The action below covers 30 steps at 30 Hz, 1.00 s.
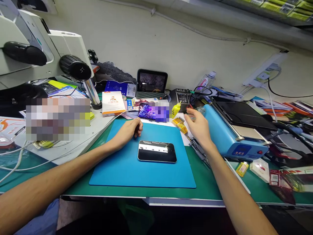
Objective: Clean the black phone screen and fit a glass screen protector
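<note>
A black phone [156,151] lies flat, screen up, in the middle of a blue work mat [122,169]. My left hand [129,130] rests on the mat's far edge, just left of the phone, with its fingers curled under in a loose fist and nothing visible in them. My right hand [198,125] hovers past the mat's right corner, fingers reaching toward a small yellow bottle [175,109] and yellow packets [180,124]. What its fingertips hold, if anything, is not clear. A second phone [147,111] with a lit colourful screen lies behind the mat.
A blue roller machine [227,137] stands right of my right hand, with tweezers [199,151] beside the mat. A microscope [44,49] looms at the left. A small screen [151,83], boxes, a water bottle [206,80] and cables crowd the back.
</note>
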Motion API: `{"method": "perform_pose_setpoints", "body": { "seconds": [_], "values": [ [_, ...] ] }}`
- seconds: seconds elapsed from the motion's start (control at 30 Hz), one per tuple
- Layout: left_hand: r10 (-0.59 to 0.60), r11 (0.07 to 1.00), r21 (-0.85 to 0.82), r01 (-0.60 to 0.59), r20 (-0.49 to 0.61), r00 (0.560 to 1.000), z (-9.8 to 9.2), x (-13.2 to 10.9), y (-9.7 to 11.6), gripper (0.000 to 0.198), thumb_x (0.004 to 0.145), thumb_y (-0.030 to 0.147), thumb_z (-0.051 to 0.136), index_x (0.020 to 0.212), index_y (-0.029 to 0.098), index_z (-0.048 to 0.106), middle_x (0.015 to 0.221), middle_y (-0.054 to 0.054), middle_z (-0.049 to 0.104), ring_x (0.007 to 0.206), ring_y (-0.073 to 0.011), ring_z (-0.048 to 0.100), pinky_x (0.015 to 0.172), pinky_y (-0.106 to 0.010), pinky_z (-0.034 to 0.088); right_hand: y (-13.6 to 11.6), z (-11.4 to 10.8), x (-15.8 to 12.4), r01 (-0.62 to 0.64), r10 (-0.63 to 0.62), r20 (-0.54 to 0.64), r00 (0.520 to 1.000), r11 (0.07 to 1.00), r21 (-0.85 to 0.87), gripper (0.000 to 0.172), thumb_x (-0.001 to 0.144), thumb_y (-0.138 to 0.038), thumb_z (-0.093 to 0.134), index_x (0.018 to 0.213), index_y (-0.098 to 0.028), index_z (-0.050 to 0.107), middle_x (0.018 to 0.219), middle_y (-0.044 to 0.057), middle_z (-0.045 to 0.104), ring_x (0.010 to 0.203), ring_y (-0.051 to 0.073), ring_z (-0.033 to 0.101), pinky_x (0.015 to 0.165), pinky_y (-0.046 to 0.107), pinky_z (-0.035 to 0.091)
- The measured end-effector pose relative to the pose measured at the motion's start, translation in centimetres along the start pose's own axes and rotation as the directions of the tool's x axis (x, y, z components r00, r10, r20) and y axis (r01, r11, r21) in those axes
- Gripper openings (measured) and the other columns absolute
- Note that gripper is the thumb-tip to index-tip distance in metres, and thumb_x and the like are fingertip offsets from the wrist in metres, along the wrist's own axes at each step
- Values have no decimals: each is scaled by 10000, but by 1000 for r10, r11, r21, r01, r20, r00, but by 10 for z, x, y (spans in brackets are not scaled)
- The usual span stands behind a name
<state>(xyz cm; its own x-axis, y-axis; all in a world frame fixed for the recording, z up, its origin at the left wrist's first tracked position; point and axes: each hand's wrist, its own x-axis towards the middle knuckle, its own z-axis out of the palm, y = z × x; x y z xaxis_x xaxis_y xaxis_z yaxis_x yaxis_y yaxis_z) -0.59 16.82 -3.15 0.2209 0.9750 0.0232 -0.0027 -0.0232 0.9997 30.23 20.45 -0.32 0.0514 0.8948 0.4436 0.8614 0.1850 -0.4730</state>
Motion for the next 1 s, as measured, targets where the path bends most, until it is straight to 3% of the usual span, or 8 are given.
{"method": "perform_pose_setpoints", "body": {
  "seconds": [0.07,0.17,0.4,0.57,0.67,0.87,1.0],
  "values": [
    [-4,1000,4,4,3,1000,0,0,0,460,1009,495,414,664,205,506,590,-5,547,531,-139,525,527,-254,402,7,-19,-21,16,-17,-9,1000,990,-137,389,940,-393,567,1203,-159,732,1252,176,719,1166,368,638,993,571,504],
    [-10,1000,14,9,10,1000,0,-1,0,477,1006,516,433,661,198,520,594,-8,555,544,-138,531,538,-251,404,19,-35,-48,37,-35,12,999,959,-282,365,923,-383,573,1119,-144,766,1143,200,729,1054,392,635,912,581,498],
    [-5,1000,30,5,12,1000,0,-1,0,474,972,571,469,682,198,507,633,7,536,563,-131,546,540,-250,402,32,-33,-56,66,-62,23,998,929,-363,277,935,-324,542,889,-169,766,984,163,763,924,348,660,823,488,485],
    [-2,999,45,1,12,1000,0,-2,2,474,969,573,474,682,197,506,632,9,533,560,-128,538,542,-252,402,15,-41,-64,52,-70,-56,996,961,-273,242,997,-344,522,1013,-180,699,1011,116,758,922,286,702,821,410,520],
    [-7,999,50,7,14,1000,0,-2,2,470,977,564,467,689,195,511,634,10,533,568,-127,543,550,-250,403,-8,-44,-85,126,-126,10,992,976,-176,183,1025,-347,537,1056,-221,666,1069,61,754,971,234,718,846,347,536],
    [-20,998,60,20,16,1000,1,-3,3,465,987,544,460,682,196,508,626,6,531,575,-131,544,552,-251,399,-45,-37,-133,329,-319,185,929,944,-25,120,1041,-239,563,1111,-218,658,1180,71,758,1100,243,703,974,403,527],
    [-17,997,72,16,16,1000,1,-4,4,459,997,526,447,682,197,509,620,2,541,574,-133,542,558,-251,404,-48,-39,-150,407,-403,225,887,913,33,282,1051,-231,562,1321,-199,638,1340,88,724,1268,239,657,1091,416,512]
  ]
}}
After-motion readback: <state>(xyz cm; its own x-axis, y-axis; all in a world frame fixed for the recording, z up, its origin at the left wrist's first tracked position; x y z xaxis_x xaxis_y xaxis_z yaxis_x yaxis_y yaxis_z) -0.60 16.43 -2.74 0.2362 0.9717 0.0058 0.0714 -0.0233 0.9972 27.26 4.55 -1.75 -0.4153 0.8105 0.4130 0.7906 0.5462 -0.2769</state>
